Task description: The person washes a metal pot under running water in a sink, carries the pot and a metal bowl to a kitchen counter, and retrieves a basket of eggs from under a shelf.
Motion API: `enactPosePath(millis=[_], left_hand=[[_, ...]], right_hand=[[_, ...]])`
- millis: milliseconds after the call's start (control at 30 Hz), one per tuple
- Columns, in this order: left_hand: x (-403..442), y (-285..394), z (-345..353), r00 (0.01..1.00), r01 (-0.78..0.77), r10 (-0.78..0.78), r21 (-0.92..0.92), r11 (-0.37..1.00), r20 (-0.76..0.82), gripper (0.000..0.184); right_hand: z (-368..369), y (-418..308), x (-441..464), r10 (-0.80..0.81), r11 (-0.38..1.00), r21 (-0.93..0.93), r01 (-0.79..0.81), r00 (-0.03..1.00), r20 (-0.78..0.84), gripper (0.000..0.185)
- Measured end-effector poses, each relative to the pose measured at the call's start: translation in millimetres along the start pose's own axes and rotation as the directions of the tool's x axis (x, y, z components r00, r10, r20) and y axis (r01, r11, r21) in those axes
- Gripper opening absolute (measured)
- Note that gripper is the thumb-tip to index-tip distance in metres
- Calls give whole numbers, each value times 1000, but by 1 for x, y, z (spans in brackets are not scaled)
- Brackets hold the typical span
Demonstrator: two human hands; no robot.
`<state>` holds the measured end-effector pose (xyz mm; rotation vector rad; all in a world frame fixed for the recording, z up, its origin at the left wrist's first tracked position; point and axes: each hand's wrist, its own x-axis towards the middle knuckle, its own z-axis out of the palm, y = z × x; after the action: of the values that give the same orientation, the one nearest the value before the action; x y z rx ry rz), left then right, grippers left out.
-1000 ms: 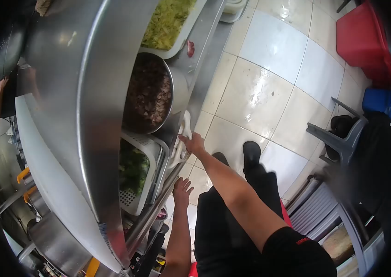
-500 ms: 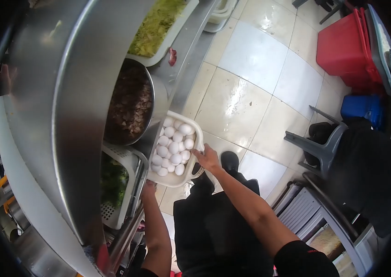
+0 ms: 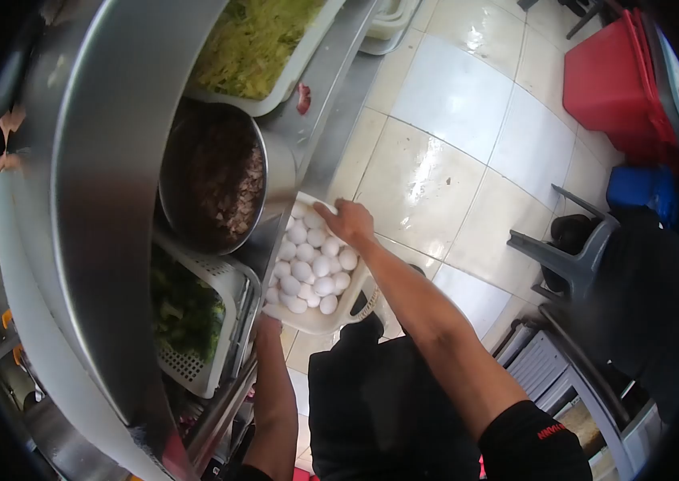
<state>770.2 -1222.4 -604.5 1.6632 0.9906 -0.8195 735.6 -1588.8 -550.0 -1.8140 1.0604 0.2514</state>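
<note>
A cream plastic tub [image 3: 330, 322] full of white eggs [image 3: 313, 255] is at the edge of the lower metal shelf, partly beneath the upper counter. My right hand [image 3: 347, 223] is closed on its far right corner, thumb over the rim. At the near left corner, my left hand [image 3: 269, 327] grips the tub low down; its fingers are mostly hidden. An oval handle opening [image 3: 365, 305] shows in the side facing me. Left of the tub stands a deep metal pot [image 3: 279, 160] of chopped brown food.
A white perforated basket [image 3: 223, 337] of green leaves and a white tray [image 3: 295, 80] of shredded yellow-green vegetable share the shelf. A grey plastic stool [image 3: 572, 260], red bin [image 3: 608, 76] and blue container [image 3: 642, 192] are right. Another person's hands [image 3: 4, 160] are far left.
My right hand has moved from the tub's handle side to its far corner. The tub has turned slightly, and my view has shifted a little.
</note>
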Motion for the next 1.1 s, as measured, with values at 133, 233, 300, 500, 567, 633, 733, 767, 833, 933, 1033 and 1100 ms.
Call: enactPosePath(millis=[133,233,300,500,567,633,733,767,833,933,1033,1100], left_hand=[[-40,0,55,981,-71,21,-254,965,-195,28],[-89,-15,85,942,-22,-23,-129,991,-336,20],[-119,-38,102,980,-163,138,-186,969,-141,20],[-250,-66,157,991,-136,130,225,965,43,26],[-282,-67,156,967,-233,207,191,954,147,26],[-366,-25,163,948,-216,193,67,974,252,25],[-425,21,152,895,-261,217,63,963,390,22],[-434,30,148,838,-294,216,81,952,501,21],[-429,47,128,751,-358,256,50,932,608,20],[-478,89,102,704,-338,310,-82,937,639,28],[-528,113,110,659,-404,467,-246,881,590,28],[-558,122,97,631,-487,539,-256,835,558,29]], right_hand=[[-39,39,-53,181,983,-19,-184,979,-90,68],[-69,84,-98,295,953,17,-301,920,-259,70],[-98,110,-131,366,922,23,-386,855,-368,66],[-199,199,-259,489,872,289,-394,690,-534,39],[-236,166,-300,444,895,232,-382,706,-551,34],[-280,128,-340,455,886,350,-304,713,-533,35],[-322,103,-382,328,944,234,-234,750,-575,34],[-336,87,-394,331,944,199,-265,764,-554,33],[-326,76,-400,292,951,252,-176,777,-558,32],[-355,29,-404,244,934,353,-52,816,-525,33],[-389,-5,-385,112,917,386,106,858,-502,32],[-395,-26,-383,-19,904,356,238,852,-523,32]])
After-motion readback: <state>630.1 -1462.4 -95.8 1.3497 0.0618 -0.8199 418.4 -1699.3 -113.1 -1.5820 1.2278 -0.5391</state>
